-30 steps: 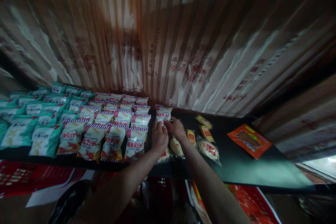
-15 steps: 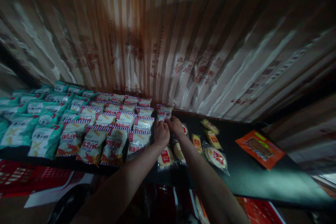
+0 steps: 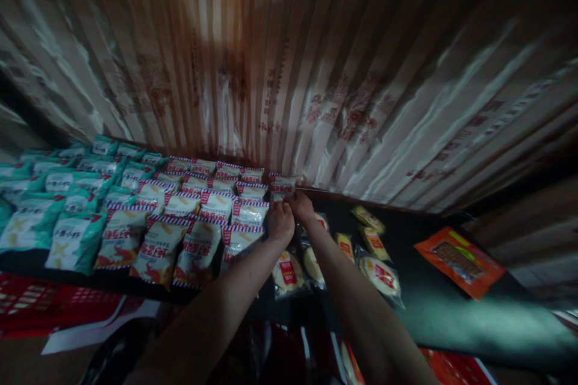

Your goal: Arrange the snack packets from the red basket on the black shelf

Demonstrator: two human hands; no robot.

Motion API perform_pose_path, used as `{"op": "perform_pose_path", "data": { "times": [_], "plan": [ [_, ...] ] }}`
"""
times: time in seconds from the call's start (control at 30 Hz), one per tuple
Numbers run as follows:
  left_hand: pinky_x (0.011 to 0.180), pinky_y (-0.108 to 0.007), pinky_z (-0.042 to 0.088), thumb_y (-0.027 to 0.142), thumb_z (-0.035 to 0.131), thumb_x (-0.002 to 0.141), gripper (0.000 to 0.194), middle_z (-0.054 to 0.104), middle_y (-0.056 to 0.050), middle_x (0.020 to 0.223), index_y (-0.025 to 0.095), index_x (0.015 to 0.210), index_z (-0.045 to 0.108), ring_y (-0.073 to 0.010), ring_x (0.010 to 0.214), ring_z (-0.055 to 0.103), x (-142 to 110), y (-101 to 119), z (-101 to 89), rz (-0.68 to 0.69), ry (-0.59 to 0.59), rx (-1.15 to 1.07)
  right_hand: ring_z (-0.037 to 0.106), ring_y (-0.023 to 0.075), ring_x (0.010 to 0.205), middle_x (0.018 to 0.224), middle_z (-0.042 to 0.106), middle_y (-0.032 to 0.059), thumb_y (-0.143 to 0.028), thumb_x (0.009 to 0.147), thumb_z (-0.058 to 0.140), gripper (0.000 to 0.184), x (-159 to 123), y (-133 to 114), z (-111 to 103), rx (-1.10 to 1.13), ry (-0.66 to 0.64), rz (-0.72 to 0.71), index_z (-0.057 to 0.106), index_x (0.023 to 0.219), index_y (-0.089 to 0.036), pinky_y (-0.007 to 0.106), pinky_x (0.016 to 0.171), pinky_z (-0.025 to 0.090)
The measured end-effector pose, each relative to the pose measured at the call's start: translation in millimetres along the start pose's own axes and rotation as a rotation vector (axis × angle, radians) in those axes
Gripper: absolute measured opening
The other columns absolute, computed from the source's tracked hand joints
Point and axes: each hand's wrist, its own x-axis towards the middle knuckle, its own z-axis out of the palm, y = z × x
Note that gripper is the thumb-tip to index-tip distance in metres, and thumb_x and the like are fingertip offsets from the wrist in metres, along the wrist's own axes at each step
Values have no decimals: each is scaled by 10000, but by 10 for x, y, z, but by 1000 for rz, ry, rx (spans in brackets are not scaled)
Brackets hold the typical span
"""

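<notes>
At the back edge of the black shelf, a white snack bag [image 3: 282, 184] with a striped red-and-blue top and red lettering stands right of similar bags. My left hand [image 3: 280, 221] is closed at its lower front, and my right hand [image 3: 301, 207] is closed beside it at the lower right corner. The fingertips are partly hidden. Below my left wrist lies a round wrapped pastry [image 3: 288, 272] with a red label. Another round pastry [image 3: 313, 263] is partly behind my right forearm.
Rows of striped snack bags [image 3: 198, 249] and teal bags [image 3: 77, 242] fill the left. Small yellow packets [image 3: 374, 243], a wrapped pastry [image 3: 380, 274] and an orange packet [image 3: 460, 260] lie right. A pleated plastic-covered curtain [image 3: 289, 72] hangs behind; red baskets [image 3: 58, 307] stand below.
Both hands and the snack bag have shifted slightly, the bag sitting further back against the curtain. The view has turned a little, so goods on the right appear further right.
</notes>
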Motion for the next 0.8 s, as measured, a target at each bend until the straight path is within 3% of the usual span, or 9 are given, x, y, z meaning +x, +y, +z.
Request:
{"op": "perform_pose_path", "data": {
  "times": [0.33,0.63,0.8],
  "plan": [
    [1076,-318,347,226,284,945,395,567,-90,1325,182,1156,615,-199,1269,481,-24,43,-121,-45,-31,1,652,200,996,1064,703,113,-305,887,496,298,50,24,101,45,20,-39,628,1110,-158,224,766,447],
    [1022,-263,374,204,286,948,394,607,-127,1255,119,1184,590,-204,1188,550,-2,68,-193,-56,-81,-2,656,217,986,1071,696,128,-322,904,463,312,36,-36,132,46,20,-19,616,1114,-149,249,769,450],
    [1025,-272,376,202,327,933,378,607,-105,1267,147,1209,580,-207,1198,544,11,29,-145,-39,-31,-39,654,210,988,1088,691,131,-346,912,464,359,-16,-43,148,59,12,-13,562,1200,-155,252,775,453]
  ]
}}
